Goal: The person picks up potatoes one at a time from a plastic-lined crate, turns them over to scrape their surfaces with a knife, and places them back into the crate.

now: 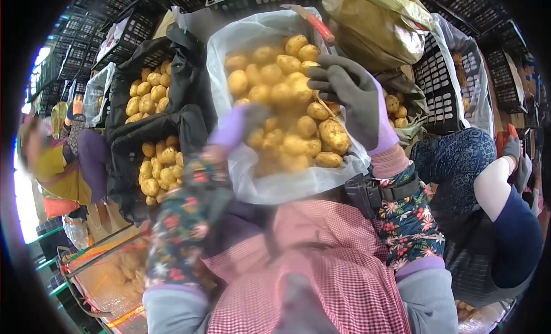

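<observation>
A crate with a white plastic liner [244, 187] stands before me, filled with yellow potatoes [334, 136]. My right hand [356, 96], in a dark grey glove with a purple cuff, hovers over the crate's right side. Its fingers stretch left above the potatoes, with no potato visible in them. A thin brown strip [327, 107] lies just under the fingertips. My left hand [252, 120], gloved the same way, is over the crate's left side, smeared by motion. Its fingers and anything in them cannot be made out. Some potatoes in the middle are blurred too.
A red-handled tool [321, 28] with a metal head rests on the crate's far rim. Potatoes fill two black-lined crates [198, 142] at left. An olive sack [376, 27] sits at the far right, beside a black crate [433, 84]. People sit at left [63, 162] and right [505, 208].
</observation>
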{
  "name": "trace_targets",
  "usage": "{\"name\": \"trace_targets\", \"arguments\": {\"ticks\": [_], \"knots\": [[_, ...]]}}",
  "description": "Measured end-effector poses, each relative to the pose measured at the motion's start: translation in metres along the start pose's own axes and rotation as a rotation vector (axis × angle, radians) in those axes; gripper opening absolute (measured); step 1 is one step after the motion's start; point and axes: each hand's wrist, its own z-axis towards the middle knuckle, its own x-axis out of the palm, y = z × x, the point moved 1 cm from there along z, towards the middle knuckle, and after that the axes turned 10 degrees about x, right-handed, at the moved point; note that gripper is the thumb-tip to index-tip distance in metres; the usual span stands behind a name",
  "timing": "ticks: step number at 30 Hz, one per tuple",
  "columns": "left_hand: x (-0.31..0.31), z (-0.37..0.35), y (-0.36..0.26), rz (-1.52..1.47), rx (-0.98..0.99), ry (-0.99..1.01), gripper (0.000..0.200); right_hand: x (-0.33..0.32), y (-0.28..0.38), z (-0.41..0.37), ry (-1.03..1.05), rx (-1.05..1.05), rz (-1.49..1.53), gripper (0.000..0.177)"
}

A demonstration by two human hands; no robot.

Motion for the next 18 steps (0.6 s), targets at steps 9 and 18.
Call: {"name": "trace_targets", "arguments": {"ticks": [9, 18], "knots": [[0.147, 0.039, 0.000, 0.036, -0.276, 0.080, 0.052, -0.011, 0.004, -0.008, -0.063, 0.069, 0.042, 0.030], [0.043, -0.034, -0.059, -1.302, -0.010, 0.001, 0.066, -0.007, -0.042, 0.000, 0.125, -0.073, -0.568, 0.045]]}}
